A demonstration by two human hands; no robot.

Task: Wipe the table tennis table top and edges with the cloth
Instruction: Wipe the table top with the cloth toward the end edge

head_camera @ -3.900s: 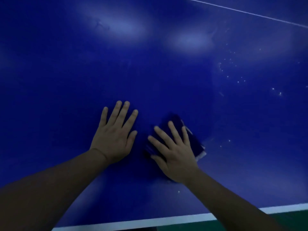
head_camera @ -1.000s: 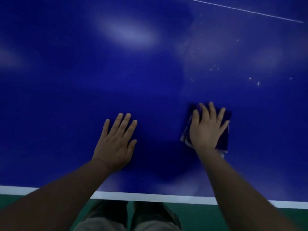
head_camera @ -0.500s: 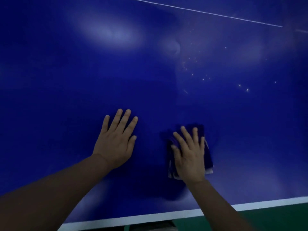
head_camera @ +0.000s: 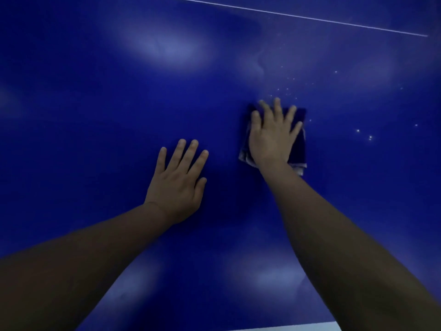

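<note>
Table: the blue table (head_camera: 95,115) is filling almost the whole head view, with soft pale glare patches lying across it.
Left hand: the left hand (head_camera: 177,185) is lying flat on the table, fingers spread and straight, holding nothing; it is sitting nearer the person than the cloth and off to the cloth's left, apart from it.
Right hand: the right hand (head_camera: 272,139) is pressing down flat on the cloth, fingers spread and straight, fingertips reaching just past the cloth's far edge.
Cloth: the dark folded cloth (head_camera: 299,149) is lying on the table under the right hand, its paler layers showing at the near corners.
Specks: small white specks (head_camera: 370,137) are lying scattered on the table beyond and to the right of the cloth.
Line: a thin white line (head_camera: 310,17) is running across the table well beyond the cloth.
Edge stripe: a white edge stripe (head_camera: 310,327) is showing at the table's near edge, on the person's side of the cloth.
</note>
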